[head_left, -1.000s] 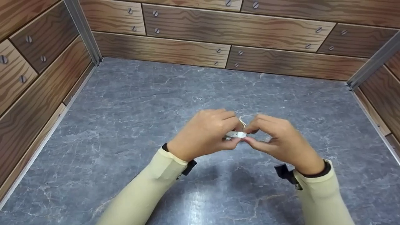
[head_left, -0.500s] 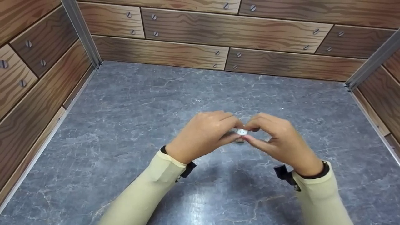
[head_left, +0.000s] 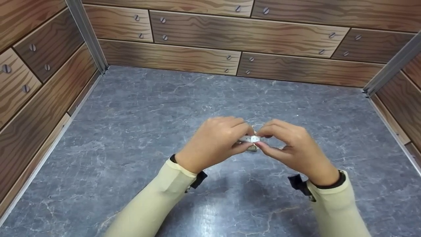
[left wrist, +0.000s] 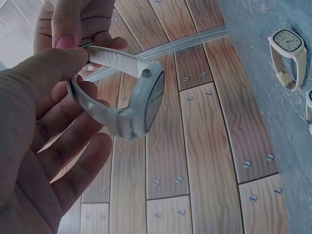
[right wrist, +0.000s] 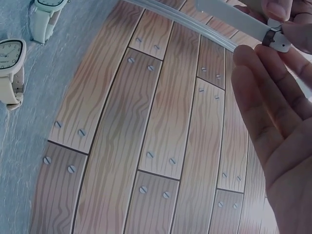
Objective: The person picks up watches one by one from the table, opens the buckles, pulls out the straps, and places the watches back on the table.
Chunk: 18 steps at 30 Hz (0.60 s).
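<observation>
A white wristwatch [left wrist: 140, 100] is held up between both hands, its strap bent round into a loop. My left hand [head_left: 218, 140] pinches the strap near its fastening with thumb and forefinger. The other fingers are spread behind it in the left wrist view. From the opposite side my right hand [head_left: 292, 144] pinches the white strap [head_left: 255, 139] at its end with thumb and fingertips. A dark metal buckle [right wrist: 271, 35] shows on the strap beside the right fingers. The watch's face is seen only edge-on, and the left hand hides most of the watch in the head view.
On the grey marbled table [head_left: 158, 108] below the hands lies a cream watch [left wrist: 288, 43], and a pale green watch [right wrist: 47, 14] lies near it. Wood-patterned walls [head_left: 197, 29] with metal corner strips [head_left: 90, 39] close in the back and sides.
Both hands stay together and shift only slightly. The strap tilted end-on half a second ago, and more of its length shows again now. Part of a watch on the table has come into sight beneath.
</observation>
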{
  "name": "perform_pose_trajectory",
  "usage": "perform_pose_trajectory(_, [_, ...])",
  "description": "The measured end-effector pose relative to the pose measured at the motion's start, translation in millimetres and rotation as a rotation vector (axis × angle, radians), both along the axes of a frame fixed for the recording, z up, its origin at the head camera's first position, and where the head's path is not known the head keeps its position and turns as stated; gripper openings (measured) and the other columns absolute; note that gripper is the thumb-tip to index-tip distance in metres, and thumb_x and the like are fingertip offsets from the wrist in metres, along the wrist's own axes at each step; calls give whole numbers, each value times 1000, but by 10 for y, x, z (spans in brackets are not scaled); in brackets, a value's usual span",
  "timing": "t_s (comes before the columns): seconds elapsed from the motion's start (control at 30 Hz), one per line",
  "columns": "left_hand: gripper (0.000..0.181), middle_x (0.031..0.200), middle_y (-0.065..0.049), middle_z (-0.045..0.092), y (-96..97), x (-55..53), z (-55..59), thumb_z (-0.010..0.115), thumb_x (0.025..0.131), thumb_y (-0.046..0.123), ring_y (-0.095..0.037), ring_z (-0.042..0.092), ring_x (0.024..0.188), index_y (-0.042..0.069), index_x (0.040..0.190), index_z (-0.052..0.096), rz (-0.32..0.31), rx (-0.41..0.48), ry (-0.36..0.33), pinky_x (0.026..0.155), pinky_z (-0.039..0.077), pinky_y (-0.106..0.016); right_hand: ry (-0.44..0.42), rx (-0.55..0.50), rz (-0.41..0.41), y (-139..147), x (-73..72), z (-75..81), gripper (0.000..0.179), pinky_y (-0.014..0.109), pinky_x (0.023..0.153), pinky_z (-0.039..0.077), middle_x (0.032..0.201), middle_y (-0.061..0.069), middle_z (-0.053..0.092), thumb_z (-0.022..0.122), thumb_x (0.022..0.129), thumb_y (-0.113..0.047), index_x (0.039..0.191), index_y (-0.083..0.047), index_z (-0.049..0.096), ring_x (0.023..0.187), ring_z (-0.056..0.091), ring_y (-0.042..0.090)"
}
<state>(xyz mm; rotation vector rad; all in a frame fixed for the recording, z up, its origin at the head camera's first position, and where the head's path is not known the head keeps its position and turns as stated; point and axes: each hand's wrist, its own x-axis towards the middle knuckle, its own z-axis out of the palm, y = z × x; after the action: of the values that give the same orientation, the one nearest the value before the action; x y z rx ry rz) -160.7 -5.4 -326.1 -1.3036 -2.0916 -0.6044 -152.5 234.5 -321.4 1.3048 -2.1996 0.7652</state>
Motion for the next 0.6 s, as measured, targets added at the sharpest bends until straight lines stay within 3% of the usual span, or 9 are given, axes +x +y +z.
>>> perform_pose_trajectory(0.2, [17,90,2,71,-5,-15,7,78,95,26,-10,65,76,10,100,72,-30,0,9,71,54,-22,-4,-38,45,14,-9,10,16,17,79,54,97,2,72,65,103,-23,104,-9,73,83,67,14])
perform_pose_trajectory(0.33, [16,91,2,72,-11,-18,0,77,95,24,-10,65,76,10,101,72,-47,6,9,71,54,-21,-24,-65,92,17,-21,1,6,19,78,57,95,3,72,71,96,-10,101,-7,72,83,69,15])
perform_pose_trajectory(0.4, [15,91,2,72,-15,-16,-1,77,95,23,-9,65,76,10,100,72,-52,9,9,70,53,-20,-36,-70,103,13,-22,0,12,20,78,57,94,3,71,72,90,-2,101,-7,71,83,69,15])
perform_pose_trajectory(0.5, [15,91,1,71,-20,-14,0,78,95,23,-10,64,76,10,101,72,-51,9,19,70,53,-21,-39,-56,87,10,-14,2,21,18,81,55,95,2,71,74,86,1,105,-8,71,84,68,15])
perform_pose_trajectory(0.6, [17,93,1,71,-24,-11,3,80,93,22,-12,63,78,10,103,73,-42,4,32,72,53,-22,-15,-23,41,13,-5,0,20,17,82,52,97,0,72,76,89,-4,108,-10,72,84,66,14])
